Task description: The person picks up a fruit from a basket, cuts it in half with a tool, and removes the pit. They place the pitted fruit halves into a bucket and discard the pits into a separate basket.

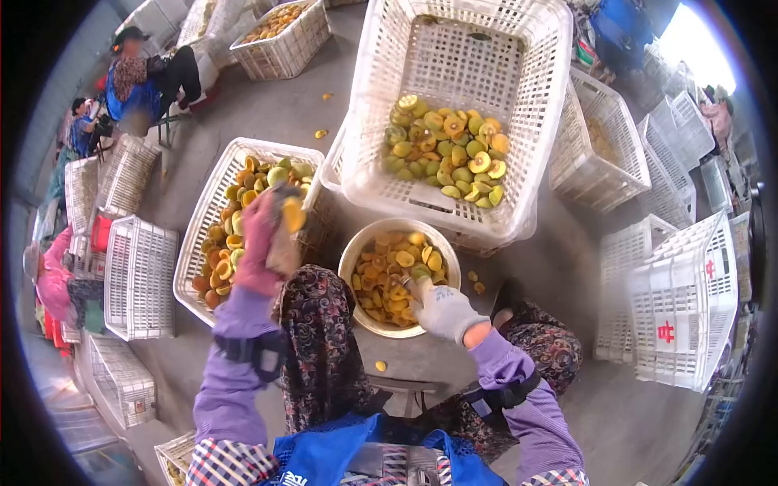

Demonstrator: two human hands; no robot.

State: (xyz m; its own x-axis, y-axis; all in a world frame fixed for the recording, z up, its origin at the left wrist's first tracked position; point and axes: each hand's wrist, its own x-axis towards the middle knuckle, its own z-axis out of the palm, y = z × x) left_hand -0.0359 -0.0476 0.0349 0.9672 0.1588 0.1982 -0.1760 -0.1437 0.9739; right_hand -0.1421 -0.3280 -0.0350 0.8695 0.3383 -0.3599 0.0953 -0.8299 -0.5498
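My left hand (267, 243), in a pinkish glove and blurred by motion, is closed on a yellow-orange fruit half (292, 215) above the right side of a white crate (188, 275) of fruit halves. My right hand (442, 309), in a white glove, is at the right part of a round cream basin (347, 267) holding orange fruit pieces (389, 275). Its fingers are curled round something small that I cannot make out. Beyond the basin stands a large white crate (454, 215) with green and yellow fruit halves (454, 150) in its near part.
Two seated people (134, 81) are at the upper left, and a person in pink (55, 267) is at the far left. White crates (139, 279) stand along the left, others (681, 300) at the right. A crate of orange fruit (279, 57) is at the top. Fruit pieces (322, 133) lie on the floor.
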